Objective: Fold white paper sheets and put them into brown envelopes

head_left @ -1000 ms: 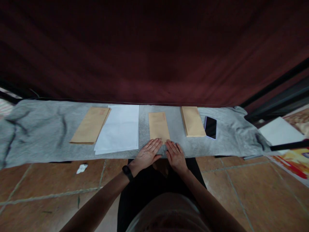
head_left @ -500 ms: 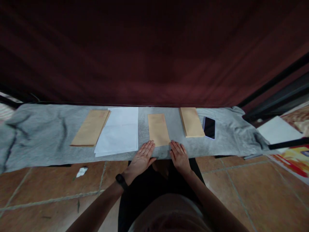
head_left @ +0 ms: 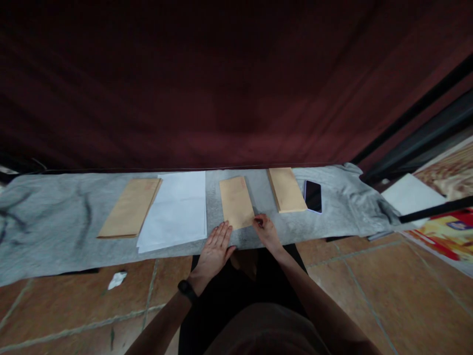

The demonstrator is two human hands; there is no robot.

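Observation:
A brown paper envelope point(head_left: 237, 201) lies in front of me on the grey cloth. My left hand point(head_left: 217, 249) rests flat with fingers stretched, its fingertips at the envelope's near left corner. At the near right corner, my right hand point(head_left: 266, 230) has its fingers curled in a pinch on the envelope's edge. A stack of brown envelopes point(head_left: 287, 190) sits to the right. On the left are white paper sheets point(head_left: 175, 212), and beyond them another pile of brown envelopes point(head_left: 130, 207).
A phone point(head_left: 313, 196) lies right of the envelope stack. The grey cloth point(head_left: 55, 217) covers a narrow bench before a dark red curtain point(head_left: 236, 98). A crumpled white scrap point(head_left: 117, 280) lies on the tiled floor. At the right are a white board point(head_left: 412, 195) and a dark bar.
My right hand has gone from lying flat to a pinch at the envelope's near right corner. My left hand stays flat. The whole view has shifted slightly.

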